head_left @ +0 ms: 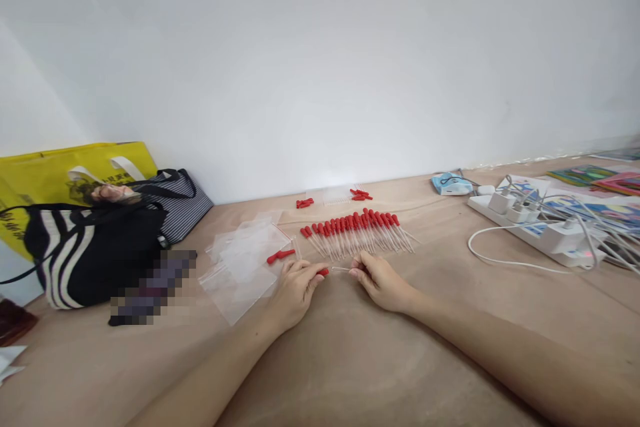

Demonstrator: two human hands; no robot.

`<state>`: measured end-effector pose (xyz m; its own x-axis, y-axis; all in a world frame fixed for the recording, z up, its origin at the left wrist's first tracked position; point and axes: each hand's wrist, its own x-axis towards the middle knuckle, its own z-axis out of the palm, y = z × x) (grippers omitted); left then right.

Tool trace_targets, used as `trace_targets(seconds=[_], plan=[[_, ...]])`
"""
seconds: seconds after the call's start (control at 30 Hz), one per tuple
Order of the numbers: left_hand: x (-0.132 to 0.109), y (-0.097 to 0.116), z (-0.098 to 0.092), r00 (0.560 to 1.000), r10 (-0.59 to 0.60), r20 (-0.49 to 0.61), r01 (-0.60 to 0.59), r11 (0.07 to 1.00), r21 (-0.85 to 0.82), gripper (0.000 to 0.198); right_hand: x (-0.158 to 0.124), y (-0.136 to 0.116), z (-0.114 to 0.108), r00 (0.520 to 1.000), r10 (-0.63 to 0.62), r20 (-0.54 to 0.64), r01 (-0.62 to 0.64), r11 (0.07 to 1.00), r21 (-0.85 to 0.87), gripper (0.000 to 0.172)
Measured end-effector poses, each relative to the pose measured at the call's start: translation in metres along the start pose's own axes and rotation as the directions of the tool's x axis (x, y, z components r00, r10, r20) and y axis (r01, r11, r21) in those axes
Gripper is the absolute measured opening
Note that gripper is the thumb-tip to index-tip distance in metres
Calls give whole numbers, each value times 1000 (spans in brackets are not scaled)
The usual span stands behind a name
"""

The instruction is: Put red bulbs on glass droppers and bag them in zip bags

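Between the fingers of my left hand (pixel 299 283) is a red rubber dropper bulb (pixel 324 271), its end pointing right. My right hand (pixel 379 279) pinches a thin clear glass dropper tube (pixel 341 269), whose tip faces the bulb with a small gap between them. Just beyond both hands lies a row of droppers (pixel 357 227), red bulbs at the far side and clear stems toward me. Two loose red bulbs (pixel 281 255) rest on the clear zip bags (pixel 245 260), left of my left hand.
More red bulbs (pixel 361 194) and a clear bag of tubes (pixel 337 195) lie near the wall. At right are a power strip (pixel 540 233) with white cables and a blue face mask (pixel 451 183). A black bag (pixel 100 253) and yellow bag (pixel 45 173) stand at left.
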<state>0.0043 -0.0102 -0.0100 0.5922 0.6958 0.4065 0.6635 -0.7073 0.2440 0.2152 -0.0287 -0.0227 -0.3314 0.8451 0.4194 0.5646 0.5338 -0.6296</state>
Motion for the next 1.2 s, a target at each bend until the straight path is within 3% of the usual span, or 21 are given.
trace_targets(seconds=[0.33, 0.77, 0.93, 1.07, 1.2], plan=[[2, 3, 0, 1000, 27, -15, -27, 1000, -6, 25, 1, 0, 1, 999, -15, 53, 19, 997, -72, 7], [1, 11, -1, 998, 49, -41, -53, 992, -110, 23, -3, -2, -2, 985, -122, 122, 139, 980, -139, 14], [0, 12, -2, 995, 84, -56, -89, 991, -104, 23, -1, -1, -3, 966, -223, 127, 252, 919, -302, 17], [0, 11, -1, 990, 128, -66, -135, 985, -111, 22, -1, 0, -2, 921, -382, 82, 378, 817, -437, 22], [0, 11, 0, 984, 153, -95, -163, 981, -110, 21, -3, 0, 3, 900, -436, 32, 404, 802, -441, 24]])
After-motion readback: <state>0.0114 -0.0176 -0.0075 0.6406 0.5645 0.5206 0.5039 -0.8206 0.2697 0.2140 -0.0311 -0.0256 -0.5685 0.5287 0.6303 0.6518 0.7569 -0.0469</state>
